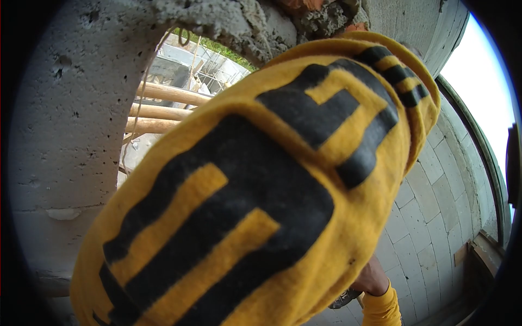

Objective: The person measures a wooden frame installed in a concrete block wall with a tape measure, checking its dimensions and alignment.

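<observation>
A yellow sleeve with bold black print fills the middle of the view, running from the lower left to the upper right. Its cuff reaches up to rough masonry, and my left hand is hidden behind the cloth there. Low on the right, my right hand shows only in part above a yellow cuff; the big sleeve covers its fingers. Close beside that hand is a dark object with pale marks, mostly hidden. Whether the hand holds it cannot be seen.
A grey concrete wall with small pits stands at the left. Through an opening beside it show round wooden poles and building work outside. A pale block wall curves down the right, with boards near its lower edge.
</observation>
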The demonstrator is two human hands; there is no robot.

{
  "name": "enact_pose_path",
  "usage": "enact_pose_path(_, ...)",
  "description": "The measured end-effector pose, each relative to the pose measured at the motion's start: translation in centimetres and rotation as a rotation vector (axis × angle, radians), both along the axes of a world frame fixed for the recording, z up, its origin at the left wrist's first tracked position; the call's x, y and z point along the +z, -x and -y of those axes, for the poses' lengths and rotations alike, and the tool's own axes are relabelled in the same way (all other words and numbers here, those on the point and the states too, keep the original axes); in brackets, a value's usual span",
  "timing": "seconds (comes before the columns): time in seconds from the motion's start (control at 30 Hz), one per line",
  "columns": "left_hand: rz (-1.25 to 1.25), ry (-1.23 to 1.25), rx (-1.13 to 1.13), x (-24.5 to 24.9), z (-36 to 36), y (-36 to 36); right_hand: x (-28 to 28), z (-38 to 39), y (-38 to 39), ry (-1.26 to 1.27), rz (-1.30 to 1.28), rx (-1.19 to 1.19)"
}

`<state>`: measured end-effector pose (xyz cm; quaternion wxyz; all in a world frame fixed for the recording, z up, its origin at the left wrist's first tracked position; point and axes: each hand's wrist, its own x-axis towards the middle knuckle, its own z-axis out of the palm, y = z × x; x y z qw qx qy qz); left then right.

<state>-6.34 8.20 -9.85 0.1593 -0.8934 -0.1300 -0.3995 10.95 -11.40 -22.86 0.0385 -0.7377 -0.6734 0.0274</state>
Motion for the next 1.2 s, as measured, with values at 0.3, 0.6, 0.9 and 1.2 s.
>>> enact_pose_path(0.3, 0.003, 0.005, -0.009, -0.3, -0.4, 0.0, 0.0, -0.1, 0.7, -0.017, -0.201, -0.165)
enact_pose_path(0.6, 0.001, 0.002, -0.009, -0.5, -0.6, 0.1, -0.2, -0.3, 0.0, 0.039, -0.199, -0.215)
enact_pose_path(0.9, 0.012, 0.007, -0.017, -0.7, -0.8, 0.3, -0.7, -0.1, 0.6, -0.022, -0.112, -0.142)
enact_pose_path(1.2, 0.007, 0.005, -0.018, -0.6, -0.8, 0.2, -0.3, -0.3, 0.2, -0.006, -0.16, -0.159)
